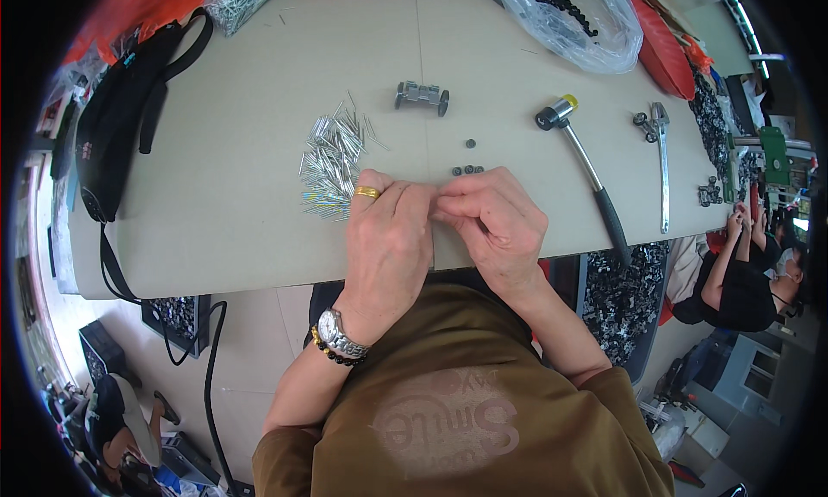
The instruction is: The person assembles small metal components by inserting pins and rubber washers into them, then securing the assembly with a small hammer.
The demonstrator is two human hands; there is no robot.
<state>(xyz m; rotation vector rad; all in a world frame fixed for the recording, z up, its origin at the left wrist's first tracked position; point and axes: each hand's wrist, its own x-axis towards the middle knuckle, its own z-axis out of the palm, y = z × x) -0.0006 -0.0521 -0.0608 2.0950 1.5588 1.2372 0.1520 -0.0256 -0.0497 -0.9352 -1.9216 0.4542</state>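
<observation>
My left hand (pixel 388 238) and my right hand (pixel 496 225) meet over the table's near part, fingertips pressed together in a pinch. Whatever lies between them is too small or too well covered to make out. Beside my left fingers spreads a loose heap of thin silvery metal pins (pixel 332 152), some with yellowish ends. Just beyond my right fingers sit several small dark round pieces (pixel 467 170), with a single dark round piece (pixel 471 143) a little farther off. Farther back stands a grey metal part with round ends (pixel 422 96).
To the right lie a mallet (pixel 585 156) and an adjustable wrench (pixel 662 169), with small metal parts nearby. A black bag (pixel 121 126) occupies the left side. Plastic bags (pixel 561 31) line the far edge. Below the table's right edge is a bin of dark parts (pixel 621 307). Another person sits at right.
</observation>
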